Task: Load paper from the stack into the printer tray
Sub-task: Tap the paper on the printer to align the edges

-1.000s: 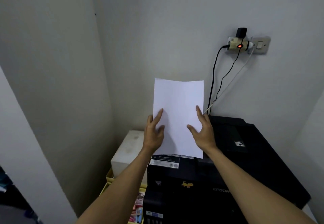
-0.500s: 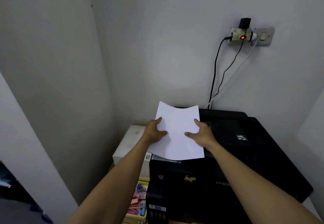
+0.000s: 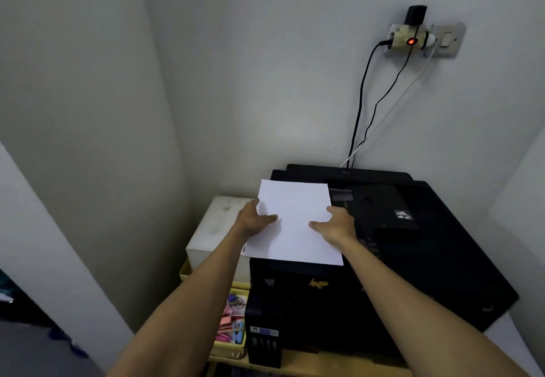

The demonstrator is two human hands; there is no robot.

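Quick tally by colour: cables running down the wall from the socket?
Black cables: 2
White cables: 1
Total: 3

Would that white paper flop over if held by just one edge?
Probably. The paper looks thin, and both the left hand and right hand hold its sides. It is likely very light, and its smooth surface may slide easily over the printer.
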